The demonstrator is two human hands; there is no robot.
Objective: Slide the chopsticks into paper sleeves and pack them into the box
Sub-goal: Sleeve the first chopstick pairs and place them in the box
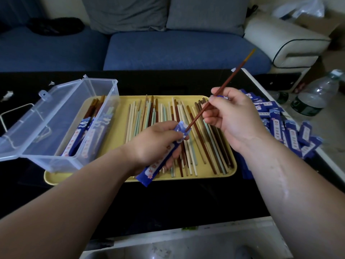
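Note:
My left hand [155, 143] grips a blue paper sleeve [158, 162] over the yellow tray [119, 139]. My right hand [227, 116] pinches a reddish-brown chopstick [229, 79] whose lower tip sits in the sleeve's open mouth; its other end points up and to the right. Several loose chopsticks [188, 146] in cream, green and brown lie on the tray. A clear plastic box [61, 118] with its lid open stands on the tray's left end and holds a few sleeved chopsticks [82, 135].
A heap of empty blue sleeves [285, 129] lies right of the tray on the black table [168, 202]. Plastic bottles [315, 94] stand at the far right. A blue sofa [168, 49] runs behind the table.

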